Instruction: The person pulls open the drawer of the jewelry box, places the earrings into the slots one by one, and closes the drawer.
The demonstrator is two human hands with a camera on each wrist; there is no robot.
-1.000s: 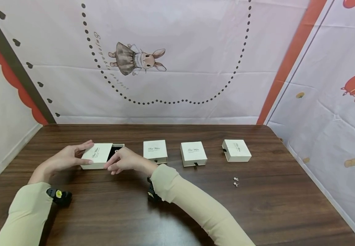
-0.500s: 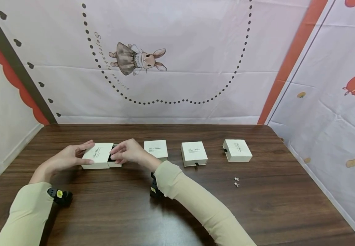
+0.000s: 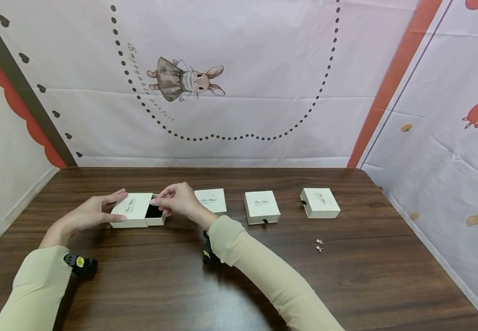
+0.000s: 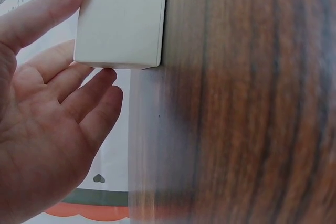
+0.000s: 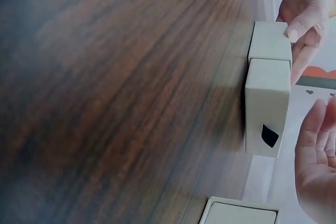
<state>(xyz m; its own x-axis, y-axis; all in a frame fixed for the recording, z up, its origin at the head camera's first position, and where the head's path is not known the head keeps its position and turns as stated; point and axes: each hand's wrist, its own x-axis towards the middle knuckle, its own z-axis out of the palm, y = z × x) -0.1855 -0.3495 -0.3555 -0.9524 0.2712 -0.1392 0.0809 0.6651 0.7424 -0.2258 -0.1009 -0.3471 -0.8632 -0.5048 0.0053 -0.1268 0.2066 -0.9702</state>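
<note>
My left hand (image 3: 94, 211) holds the sleeve of a cream drawer-style gift box (image 3: 133, 209) at the table's left, thumb at the front and fingers behind. The box's drawer (image 3: 157, 221) is pulled partway out to the right and shows a black lining. Over the drawer, my right hand (image 3: 178, 200) has thumb and forefinger pinched together, with a small pale item just showing at their tips; its kind is too small to tell. In the right wrist view, a black pull tab (image 5: 270, 136) sticks out of the drawer's end.
Three more cream boxes stand to the right: one box (image 3: 210, 201) partly behind my right wrist, a middle box (image 3: 261, 207) and a far-right box (image 3: 320, 203). Two tiny earrings (image 3: 319, 248) lie in front of the far-right box. A printed cloth (image 3: 263, 115) hangs behind the table.
My right hand has moved from the drawer's front corner into the drawer, then up and slightly right. A small light thing seen in the drawer earlier no longer shows there. The left hand stays put.
</note>
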